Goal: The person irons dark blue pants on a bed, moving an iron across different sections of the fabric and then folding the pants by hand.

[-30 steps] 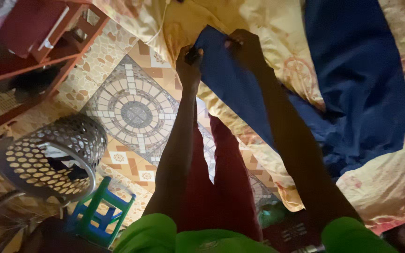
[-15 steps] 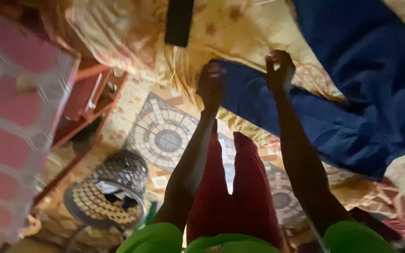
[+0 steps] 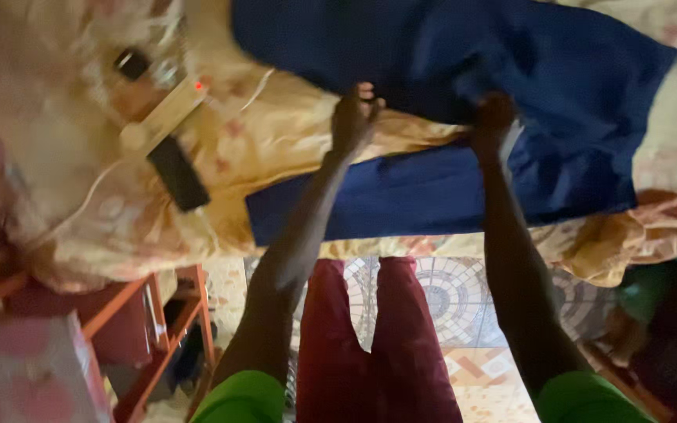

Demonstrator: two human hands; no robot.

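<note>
Both hands pinch the big dark blue cloth point(image 3: 448, 70) on the yellow flowery bedsheet point(image 3: 276, 149): left hand point(image 3: 352, 119), right hand point(image 3: 493, 119). One part looks folded; the rest is bunched up.

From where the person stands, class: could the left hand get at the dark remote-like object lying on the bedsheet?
Probably yes. The black remote-like object lies uncovered on the yellow floral bedsheet, left of the left hand, with only a thin white cable between. That hand is pinching the blue cloth.

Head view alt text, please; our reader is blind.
Both hands, left hand and right hand, grip a blue cloth spread on a yellow flowered bedsheet. A black remote lies to the left.
</note>
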